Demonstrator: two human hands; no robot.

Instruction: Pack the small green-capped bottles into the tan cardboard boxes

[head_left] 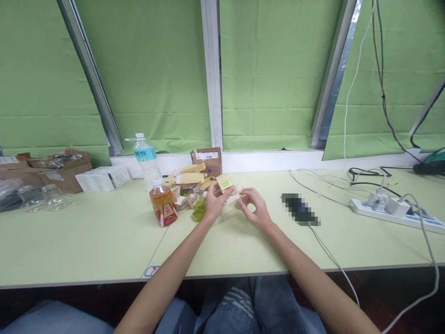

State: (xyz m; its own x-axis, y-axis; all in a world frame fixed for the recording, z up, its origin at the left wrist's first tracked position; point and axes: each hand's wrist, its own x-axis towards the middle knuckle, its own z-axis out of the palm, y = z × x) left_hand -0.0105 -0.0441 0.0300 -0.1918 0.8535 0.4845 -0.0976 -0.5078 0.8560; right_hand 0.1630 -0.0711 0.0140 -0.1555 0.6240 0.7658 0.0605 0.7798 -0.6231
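My left hand (pixel 214 202) is closed around a small tan carton (pixel 225 184) with a green label, held just above the pale green table (pixel 104 236). My right hand (pixel 255 207) sits beside it, fingers curled and pinching a small white piece (pixel 235 198) at the carton's lower end. Both hands meet at the middle of the table. Behind them lies a heap of similar tan cartons (pixel 189 178) and green wrappers (pixel 199 208).
A tea bottle (pixel 162 203) and a water bottle (pixel 146 160) stand left of the heap. A brown box (pixel 207 160) sits at the back. White boxes (pixel 102 178) and brown boxes (pixel 55 169) lie far left. A blurred dark device (pixel 299 209), cables and a power strip (pixel 396 208) lie right.
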